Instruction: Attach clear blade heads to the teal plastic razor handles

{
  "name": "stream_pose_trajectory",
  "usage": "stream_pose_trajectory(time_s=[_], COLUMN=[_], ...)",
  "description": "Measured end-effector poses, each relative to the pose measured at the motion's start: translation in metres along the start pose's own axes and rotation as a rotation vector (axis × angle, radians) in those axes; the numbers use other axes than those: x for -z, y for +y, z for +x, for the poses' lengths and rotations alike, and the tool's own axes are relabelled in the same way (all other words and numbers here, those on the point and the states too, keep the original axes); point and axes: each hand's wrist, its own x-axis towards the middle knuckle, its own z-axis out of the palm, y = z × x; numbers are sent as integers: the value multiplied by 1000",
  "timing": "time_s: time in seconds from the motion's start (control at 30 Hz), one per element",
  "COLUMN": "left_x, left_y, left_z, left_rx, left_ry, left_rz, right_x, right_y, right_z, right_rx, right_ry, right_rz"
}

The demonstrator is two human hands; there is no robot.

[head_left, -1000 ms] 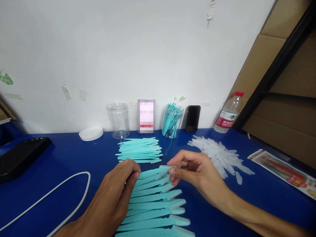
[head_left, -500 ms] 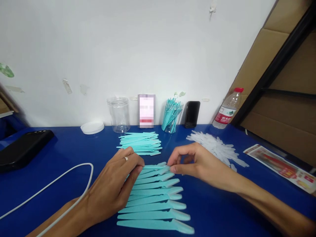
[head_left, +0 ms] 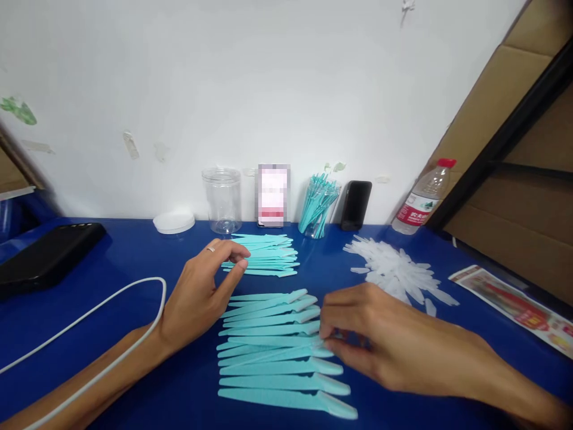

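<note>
Several teal eyebrow razors (head_left: 273,382) lie in a row on the blue table, their translucent-capped ends pointing right. My right hand (head_left: 367,340) has its thumb and fingers closed at the capped end of one razor, which slants across others in the middle of the row. Behind the row is a loose pile of similar razors (head_left: 268,254). My left hand (head_left: 208,283) hovers at the left side of this pile, thumb and index finger slightly apart, with nothing visibly held. A heap of translucent white plastic caps (head_left: 394,269) spreads out beyond my right hand.
Along the wall stand an empty clear jar (head_left: 224,203), a lit phone (head_left: 273,197), a jar of teal razors (head_left: 319,206), a black phone-like device (head_left: 357,206) and a water bottle (head_left: 423,200). A white lid (head_left: 173,223), black device (head_left: 49,254), white cable (head_left: 94,303) and printed packet (head_left: 519,304) lie around.
My left hand has let go of a razor and moved back to the pile. My right hand has come nearer, down along the row, with the razor's capped end. The view shifted slightly.
</note>
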Motion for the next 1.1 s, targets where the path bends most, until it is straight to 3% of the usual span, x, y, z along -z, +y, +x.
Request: stream_pose_trajectory(time_s=[0.13, 0.4, 0.67, 0.97, 1.1], left_x=[-2, -3, -6, -4, -4], left_y=[1, 1, 1, 2, 3], left_z=[0, -2, -3, -1, -1], left_rx=[-38, -53, -70, -53, -54], left_ry=[-32, -52, -72, -52, -55], left_rz=[18, 24, 13, 35, 34], right_x=[-5, -3, -9, -2, -4], right_y=[-8, 1, 5, 1, -5], right_z=[-3, -3, 4, -6, -6], right_rx=[10, -107, -255, -131, -63], right_ry=[-34, -76, -115, 30, -17], right_rz=[-95, 232, 279, 180, 144])
